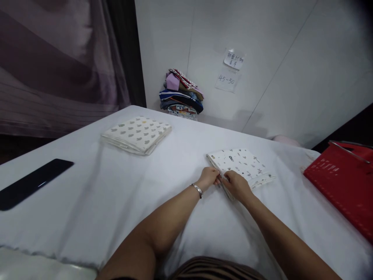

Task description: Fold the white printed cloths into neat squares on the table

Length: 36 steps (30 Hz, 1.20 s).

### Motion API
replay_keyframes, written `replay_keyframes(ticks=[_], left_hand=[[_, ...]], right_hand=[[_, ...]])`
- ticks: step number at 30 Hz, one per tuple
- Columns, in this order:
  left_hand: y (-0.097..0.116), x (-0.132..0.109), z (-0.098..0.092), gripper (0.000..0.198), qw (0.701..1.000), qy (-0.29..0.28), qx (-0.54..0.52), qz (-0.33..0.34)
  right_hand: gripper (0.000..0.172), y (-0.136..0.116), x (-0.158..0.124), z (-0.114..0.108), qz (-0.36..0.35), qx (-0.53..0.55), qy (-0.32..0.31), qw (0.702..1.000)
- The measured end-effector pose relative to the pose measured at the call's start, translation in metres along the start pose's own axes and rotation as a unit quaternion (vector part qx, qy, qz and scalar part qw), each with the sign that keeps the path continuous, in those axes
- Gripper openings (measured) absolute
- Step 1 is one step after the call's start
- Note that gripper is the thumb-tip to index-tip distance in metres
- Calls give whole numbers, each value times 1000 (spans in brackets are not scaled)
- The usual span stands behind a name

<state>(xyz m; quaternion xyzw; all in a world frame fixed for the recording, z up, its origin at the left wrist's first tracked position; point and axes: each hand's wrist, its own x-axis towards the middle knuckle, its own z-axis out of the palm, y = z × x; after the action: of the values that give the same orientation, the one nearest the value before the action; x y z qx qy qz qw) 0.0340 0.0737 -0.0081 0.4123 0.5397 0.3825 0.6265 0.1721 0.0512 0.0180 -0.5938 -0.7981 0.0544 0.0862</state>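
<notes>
A white cloth with small grey and green prints [243, 163] lies folded on the white-covered table [116, 202]. At its left edge, my left hand [209, 178] is closed, with the fingertips pinching the layered fabric. Close beside it, my right hand [237, 186] grips the same edge nearer to me, thumb and fingers curled on the cloth. The two hands almost touch. Farther left rests a second folded white cloth with grey motifs [140, 134], a flat rectangle apart from both hands.
A dark flat phone-like slab [33, 182] lies at the left. The red bag [346, 182] with a metal-looking handle stands at the right. Behind the table, a stack of folded clothes [182, 95] is against the wall, below and left of paper notes [229, 81]. A curtain [58, 66] hangs at left.
</notes>
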Motion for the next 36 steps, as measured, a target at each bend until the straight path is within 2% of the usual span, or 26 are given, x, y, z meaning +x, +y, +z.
replay_keyframes(ticks=[4,8,11,14,16,19,23,27,31,36], left_hand=[[0,0,-1,18,1000,-11,-1,11],[-1,1,-2,17,1000,-17,-2,18],[-2,2,-3,14,1000,14,8,16],[-3,3,-3,10,998,48,32,13],[-5,5,-3,10,997,51,51,15],[-8,9,-3,8,996,35,76,26],[-10,13,-1,15,995,22,84,39],[-7,12,-1,18,998,6,63,22],[0,7,-2,17,999,-13,30,0],[6,1,-3,18,1000,-26,9,-10]], right_hand=[[13,-3,0,-2,3,-10,6,1000],[14,-2,2,-9,13,28,32,999],[14,1,4,-11,17,46,56,997],[14,1,4,-10,16,52,52,997],[14,1,4,-8,16,55,51,997],[13,0,3,-7,15,50,59,997],[13,1,2,-5,12,39,59,997],[13,-1,0,-2,1,-7,62,998],[14,-8,-3,-1,-14,-66,35,997],[13,-17,-6,-5,0,-70,15,997]])
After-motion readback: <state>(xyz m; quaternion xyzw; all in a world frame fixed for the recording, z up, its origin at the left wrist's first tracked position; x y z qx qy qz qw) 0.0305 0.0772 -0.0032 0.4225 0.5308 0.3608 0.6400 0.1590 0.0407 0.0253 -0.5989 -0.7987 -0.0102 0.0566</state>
